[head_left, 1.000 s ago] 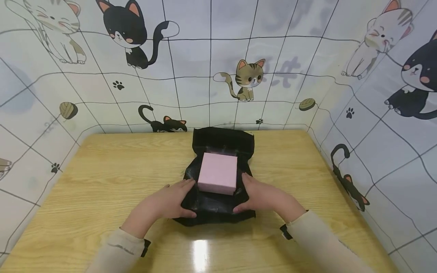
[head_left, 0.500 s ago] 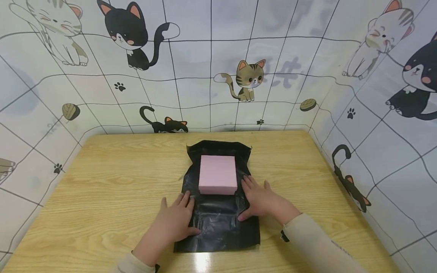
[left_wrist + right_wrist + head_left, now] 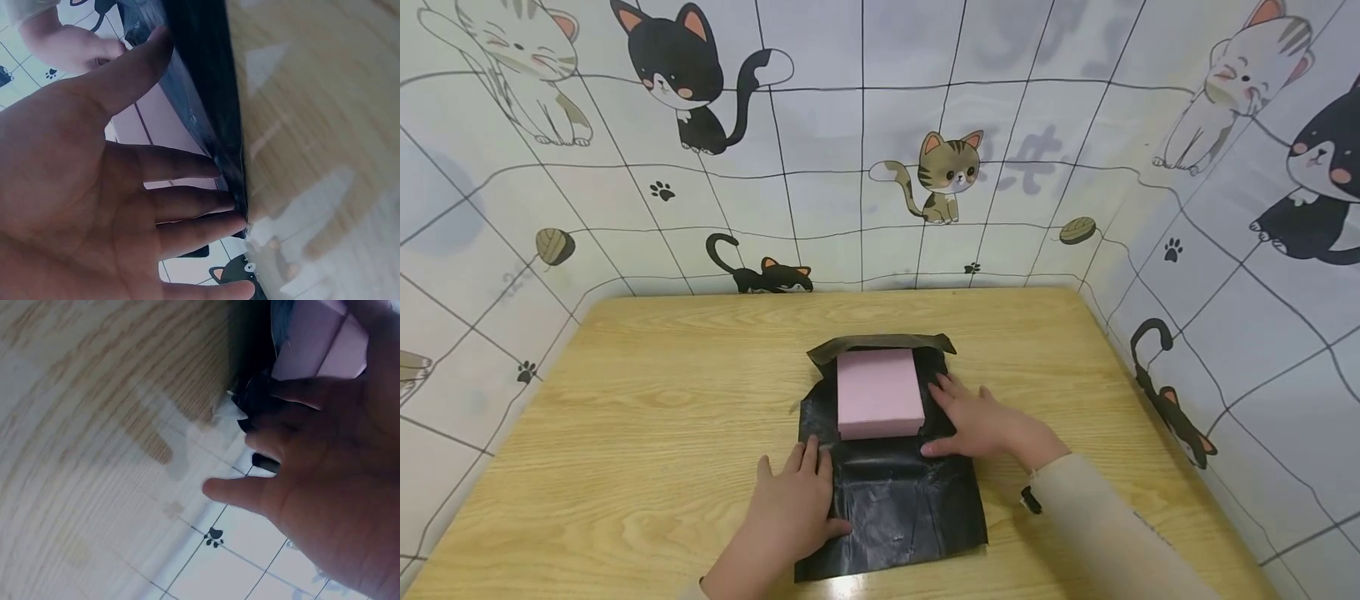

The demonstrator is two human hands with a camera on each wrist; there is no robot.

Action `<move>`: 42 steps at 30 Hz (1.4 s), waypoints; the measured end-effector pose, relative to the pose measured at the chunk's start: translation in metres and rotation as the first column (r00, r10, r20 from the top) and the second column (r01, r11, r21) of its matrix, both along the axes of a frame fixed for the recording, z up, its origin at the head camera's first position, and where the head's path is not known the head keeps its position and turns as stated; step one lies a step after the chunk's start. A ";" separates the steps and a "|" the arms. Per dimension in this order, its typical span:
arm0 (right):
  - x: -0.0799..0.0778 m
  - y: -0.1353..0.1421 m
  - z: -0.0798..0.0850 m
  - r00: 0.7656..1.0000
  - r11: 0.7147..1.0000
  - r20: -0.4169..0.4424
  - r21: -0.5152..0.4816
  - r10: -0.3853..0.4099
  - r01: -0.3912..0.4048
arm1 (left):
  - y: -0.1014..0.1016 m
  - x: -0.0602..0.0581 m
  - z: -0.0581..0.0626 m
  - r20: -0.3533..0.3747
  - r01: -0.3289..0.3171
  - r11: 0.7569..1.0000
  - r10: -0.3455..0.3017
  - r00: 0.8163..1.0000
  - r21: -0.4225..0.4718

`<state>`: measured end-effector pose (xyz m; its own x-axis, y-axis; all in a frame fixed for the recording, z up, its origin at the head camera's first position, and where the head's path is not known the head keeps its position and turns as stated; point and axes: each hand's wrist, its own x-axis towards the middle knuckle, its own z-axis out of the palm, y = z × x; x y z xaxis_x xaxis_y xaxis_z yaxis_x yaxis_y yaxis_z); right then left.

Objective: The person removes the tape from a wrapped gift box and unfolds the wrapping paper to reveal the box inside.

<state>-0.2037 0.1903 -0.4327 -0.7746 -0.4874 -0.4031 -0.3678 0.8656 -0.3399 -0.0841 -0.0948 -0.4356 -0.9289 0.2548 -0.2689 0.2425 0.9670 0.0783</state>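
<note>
A pink square box [image 3: 880,387] lies on a spread sheet of black plastic [image 3: 895,517], which looks like an opened bag, in the middle of the table. The sheet's far end folds up behind the box. My left hand [image 3: 793,504] rests on the sheet's left edge with fingers straight and spread, nearer to me than the box. On the other side, my right hand [image 3: 988,425] touches the sheet's right edge beside the box, its fingers extended. Both wrist views show the hands' fingers stretched out, gripping nothing, along the plastic.
The wooden table [image 3: 662,417] extends to both sides of the sheet. A white curtain-like wall covering [image 3: 827,192] printed with cats and grid lines stands behind the table and along its sides.
The sheet's near part has spread flat toward me and its far flap has folded forward to the box. My left hand has slid nearer to me; the right has shifted only slightly.
</note>
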 end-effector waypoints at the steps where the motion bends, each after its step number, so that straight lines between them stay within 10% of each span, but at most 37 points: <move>1: -0.003 0.001 0.000 0.999 1.000 -0.040 -0.012 -0.004 0.003 | 0.000 0.000 0.000 0.001 -0.002 1.000 0.002 1.000 0.000; 6: -0.021 0.005 -0.003 0.972 0.976 -0.162 -0.165 -0.172 0.145 | 0.000 -0.001 0.000 0.012 -0.008 1.000 0.008 1.000 0.008; 13: -0.036 0.012 -0.014 0.944 0.884 0.011 -0.348 -0.331 0.314 | -0.001 -0.002 -0.001 0.021 -0.012 1.000 0.011 1.000 0.026; 42: -0.066 0.002 -0.008 0.958 0.919 -0.115 -0.332 -0.263 0.212 | -0.008 -0.013 0.001 0.038 -0.032 0.995 0.029 0.999 0.091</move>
